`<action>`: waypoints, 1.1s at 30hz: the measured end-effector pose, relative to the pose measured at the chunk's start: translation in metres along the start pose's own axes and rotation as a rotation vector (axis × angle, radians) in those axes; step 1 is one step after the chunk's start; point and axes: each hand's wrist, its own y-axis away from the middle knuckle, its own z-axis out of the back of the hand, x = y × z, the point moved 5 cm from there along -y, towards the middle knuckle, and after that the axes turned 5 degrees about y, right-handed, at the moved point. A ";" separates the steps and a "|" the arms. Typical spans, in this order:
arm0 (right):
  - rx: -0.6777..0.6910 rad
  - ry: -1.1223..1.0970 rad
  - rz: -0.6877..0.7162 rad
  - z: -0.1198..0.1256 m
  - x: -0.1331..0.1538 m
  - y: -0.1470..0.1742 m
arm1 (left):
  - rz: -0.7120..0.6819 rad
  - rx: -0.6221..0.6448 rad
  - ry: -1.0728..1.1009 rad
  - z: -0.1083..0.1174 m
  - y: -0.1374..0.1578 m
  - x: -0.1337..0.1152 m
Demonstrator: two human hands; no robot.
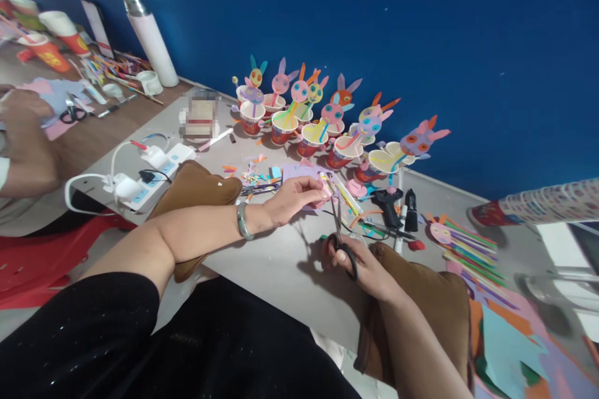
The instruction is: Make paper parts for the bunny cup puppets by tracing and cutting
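My right hand (pixel 358 262) grips a pair of scissors (pixel 340 234) by its black handles, blades pointing away from me and up. Just left of the blades, my left hand (pixel 294 199) pinches a small pink piece of paper (pixel 326 186) between thumb and fingers. The blades are close to the paper; whether they touch it I cannot tell. Beneath and behind my left hand lies a purple paper sheet (pixel 299 173). A green bangle (pixel 244 221) circles my left wrist. Right of the scissors lie markers (pixel 349 198) and a black glue gun (pixel 389 207).
Red paper cups (pixel 309 143) with paper rabbit heads line the blue wall. A power strip (pixel 154 181) and brown cushions (pixel 421 287) flank my arms. Coloured sticks (pixel 472 249) and stacked cups (pixel 552 202) are at right. Another person's arm (pixel 28 131) works at left, near a white flask (pixel 152 40).
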 end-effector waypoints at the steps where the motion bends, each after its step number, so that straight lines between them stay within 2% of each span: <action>1: -0.008 -0.003 0.008 0.001 0.000 0.001 | -0.005 -0.018 -0.009 0.001 -0.001 0.000; 3: -0.082 -0.018 0.057 0.007 -0.001 0.002 | -0.008 -0.061 -0.022 0.005 -0.003 -0.001; 6: -0.331 -0.095 0.160 0.022 -0.002 0.008 | -0.012 -0.090 -0.038 0.008 -0.005 -0.001; 8: -0.425 -0.121 0.184 0.027 -0.001 0.012 | -0.021 -0.081 -0.043 0.009 -0.006 0.000; 10: -0.354 -0.073 0.152 0.024 0.001 0.010 | -0.032 -0.073 -0.027 0.009 -0.007 0.001; 14: -0.098 0.031 0.033 0.008 0.003 0.004 | -0.073 -0.063 0.041 0.010 -0.009 0.002; 16: -0.056 0.034 -0.010 0.003 0.001 0.001 | -0.088 -0.052 0.059 0.009 -0.009 0.002; 25: -0.044 0.015 -0.008 -0.006 -0.001 -0.003 | -0.016 0.026 -0.019 -0.002 0.005 0.008; 33: -0.076 -0.007 0.011 -0.007 -0.004 -0.005 | 0.035 0.104 -0.003 -0.009 0.012 0.013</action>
